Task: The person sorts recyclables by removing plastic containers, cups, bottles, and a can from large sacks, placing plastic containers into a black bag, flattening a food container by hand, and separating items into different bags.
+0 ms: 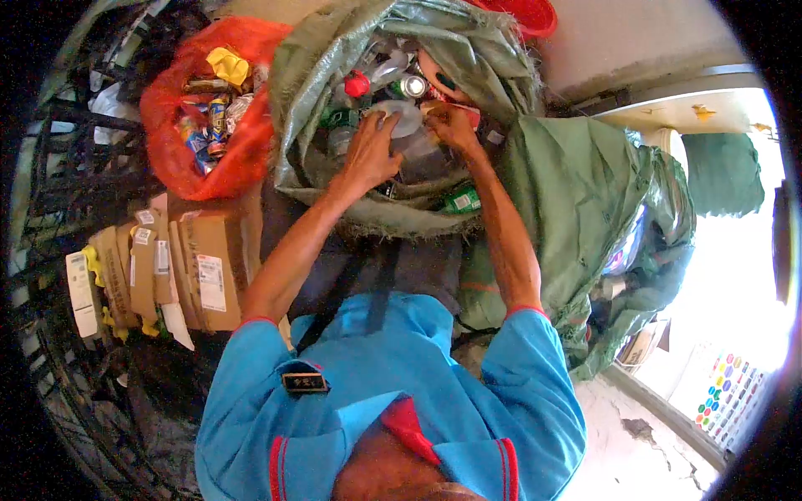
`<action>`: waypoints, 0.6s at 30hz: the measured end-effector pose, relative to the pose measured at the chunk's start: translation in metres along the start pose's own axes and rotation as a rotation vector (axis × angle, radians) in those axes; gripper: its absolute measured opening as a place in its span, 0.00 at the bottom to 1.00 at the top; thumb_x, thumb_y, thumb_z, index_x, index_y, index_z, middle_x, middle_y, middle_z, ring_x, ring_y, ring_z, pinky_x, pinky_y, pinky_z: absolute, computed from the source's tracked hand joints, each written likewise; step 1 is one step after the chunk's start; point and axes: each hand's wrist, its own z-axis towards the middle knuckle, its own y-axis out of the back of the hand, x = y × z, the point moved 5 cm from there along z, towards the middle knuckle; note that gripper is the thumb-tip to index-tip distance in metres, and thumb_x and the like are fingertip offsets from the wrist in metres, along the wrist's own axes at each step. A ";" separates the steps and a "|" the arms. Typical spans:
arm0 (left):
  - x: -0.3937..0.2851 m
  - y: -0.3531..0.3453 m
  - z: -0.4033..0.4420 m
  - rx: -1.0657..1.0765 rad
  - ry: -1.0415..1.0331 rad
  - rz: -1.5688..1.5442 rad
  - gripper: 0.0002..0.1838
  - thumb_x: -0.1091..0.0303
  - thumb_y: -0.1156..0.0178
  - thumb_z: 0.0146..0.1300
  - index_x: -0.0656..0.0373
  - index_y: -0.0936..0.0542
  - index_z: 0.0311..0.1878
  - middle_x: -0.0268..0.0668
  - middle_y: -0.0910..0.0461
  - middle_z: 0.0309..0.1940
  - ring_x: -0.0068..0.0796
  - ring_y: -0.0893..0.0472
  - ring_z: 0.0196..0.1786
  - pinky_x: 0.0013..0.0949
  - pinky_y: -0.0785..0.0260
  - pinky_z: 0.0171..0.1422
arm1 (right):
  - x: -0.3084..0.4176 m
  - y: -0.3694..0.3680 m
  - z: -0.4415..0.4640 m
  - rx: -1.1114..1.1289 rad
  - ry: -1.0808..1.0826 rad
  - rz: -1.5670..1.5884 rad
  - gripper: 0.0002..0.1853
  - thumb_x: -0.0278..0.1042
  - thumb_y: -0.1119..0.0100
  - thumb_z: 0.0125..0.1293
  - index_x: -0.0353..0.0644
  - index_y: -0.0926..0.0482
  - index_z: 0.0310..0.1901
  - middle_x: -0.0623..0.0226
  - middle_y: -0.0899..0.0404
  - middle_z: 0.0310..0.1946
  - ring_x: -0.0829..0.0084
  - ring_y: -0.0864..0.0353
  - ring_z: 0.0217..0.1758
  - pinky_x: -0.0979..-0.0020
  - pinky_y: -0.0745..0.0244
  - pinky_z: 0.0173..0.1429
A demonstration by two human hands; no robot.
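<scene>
Both my hands reach into a large green woven sack [292,142] full of bottles and cans. My left hand [373,150] is at a pale translucent plastic container [401,118], its fingers apart at the container's left side. On the right, my right hand [454,127] has its fingers bent together beside the same container; what they hold, if anything, is too small to tell. Around them lie a red item [357,83], a silver can [413,86], a green bottle [343,119] and a green-labelled piece [462,199].
An orange-red bag [163,108] of crushed cans is at the upper left. Flattened cardboard [219,271] stands below it. More green sacks [572,184] are on the right. A black lattice crate [50,217] borders the left, and a red basin [535,15] sits at the top.
</scene>
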 end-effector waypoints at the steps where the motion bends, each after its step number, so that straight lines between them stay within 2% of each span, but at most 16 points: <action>1: 0.001 -0.008 0.003 0.035 0.004 0.062 0.32 0.72 0.35 0.44 0.59 0.29 0.58 0.52 0.35 0.56 0.53 0.32 0.57 0.49 0.34 0.57 | 0.024 0.002 -0.021 -0.074 0.101 0.001 0.16 0.36 0.37 0.55 0.35 0.20 0.42 0.62 0.17 0.34 0.70 0.19 0.36 0.69 0.27 0.42; 2: 0.004 -0.016 0.009 0.066 0.003 0.125 0.32 0.72 0.35 0.44 0.59 0.29 0.58 0.52 0.35 0.55 0.52 0.31 0.56 0.49 0.33 0.55 | 0.043 0.005 -0.039 -0.150 0.205 -0.001 0.16 0.36 0.38 0.56 0.34 0.20 0.42 0.60 0.17 0.34 0.68 0.19 0.35 0.69 0.27 0.42; 6: 0.031 -0.055 0.018 0.196 -0.033 0.291 0.33 0.73 0.33 0.42 0.59 0.29 0.57 0.51 0.34 0.54 0.52 0.31 0.55 0.50 0.31 0.53 | 0.044 0.007 -0.084 -0.251 0.084 -0.170 0.17 0.33 0.40 0.55 0.32 0.23 0.45 0.58 0.19 0.35 0.61 0.20 0.38 0.65 0.26 0.46; 8: 0.045 -0.062 0.021 0.232 0.060 0.237 0.31 0.74 0.34 0.42 0.59 0.28 0.55 0.50 0.33 0.54 0.52 0.31 0.55 0.50 0.30 0.54 | 0.034 -0.001 -0.104 -0.285 0.227 -0.781 0.19 0.31 0.40 0.52 0.34 0.24 0.47 0.55 0.21 0.38 0.55 0.22 0.44 0.60 0.28 0.50; 9: 0.044 -0.057 0.024 0.233 0.056 0.238 0.31 0.74 0.34 0.42 0.59 0.28 0.55 0.50 0.33 0.54 0.52 0.31 0.55 0.50 0.30 0.54 | 0.036 -0.004 -0.115 -0.319 0.212 -0.740 0.20 0.30 0.39 0.50 0.36 0.24 0.47 0.54 0.22 0.39 0.53 0.26 0.49 0.56 0.30 0.53; 10: 0.046 -0.053 0.024 0.301 0.118 0.227 0.29 0.72 0.37 0.46 0.57 0.28 0.56 0.52 0.33 0.55 0.54 0.31 0.57 0.51 0.33 0.57 | 0.041 -0.003 -0.122 -0.319 0.207 -0.737 0.20 0.30 0.39 0.50 0.36 0.24 0.47 0.54 0.22 0.39 0.53 0.26 0.49 0.56 0.30 0.53; 11: 0.048 -0.050 0.020 0.370 0.185 0.215 0.26 0.71 0.40 0.51 0.55 0.28 0.58 0.54 0.32 0.57 0.56 0.32 0.59 0.52 0.35 0.60 | 0.042 -0.001 -0.127 -0.276 0.106 -0.698 0.18 0.29 0.39 0.49 0.36 0.23 0.44 0.54 0.21 0.38 0.52 0.25 0.47 0.57 0.29 0.51; 12: 0.051 -0.051 0.015 0.373 0.187 0.216 0.26 0.71 0.40 0.51 0.55 0.28 0.58 0.54 0.32 0.57 0.56 0.32 0.59 0.52 0.35 0.60 | 0.039 0.001 -0.130 -0.234 0.008 -0.659 0.16 0.29 0.38 0.49 0.37 0.22 0.42 0.54 0.21 0.37 0.51 0.24 0.45 0.58 0.28 0.49; 14: 0.051 -0.040 0.013 0.138 0.053 0.294 0.23 0.76 0.40 0.47 0.64 0.27 0.50 0.52 0.29 0.48 0.52 0.29 0.54 0.48 0.29 0.52 | 0.031 0.005 -0.134 -0.273 0.088 -0.583 0.14 0.30 0.37 0.50 0.36 0.21 0.39 0.56 0.20 0.35 0.54 0.22 0.42 0.59 0.27 0.47; 16: 0.068 -0.046 0.016 0.160 0.087 0.284 0.22 0.76 0.41 0.47 0.64 0.28 0.50 0.52 0.29 0.47 0.53 0.29 0.54 0.48 0.29 0.51 | 0.028 0.004 -0.133 -0.301 0.166 -0.509 0.12 0.32 0.35 0.51 0.35 0.20 0.37 0.58 0.20 0.33 0.58 0.20 0.39 0.61 0.26 0.45; 18: 0.073 -0.048 0.014 0.185 0.118 0.276 0.22 0.76 0.42 0.47 0.65 0.28 0.50 0.53 0.28 0.46 0.54 0.29 0.54 0.49 0.29 0.51 | 0.023 0.011 -0.128 -0.496 0.120 0.114 0.12 0.36 0.34 0.54 0.36 0.20 0.33 0.63 0.19 0.30 0.69 0.20 0.34 0.66 0.26 0.42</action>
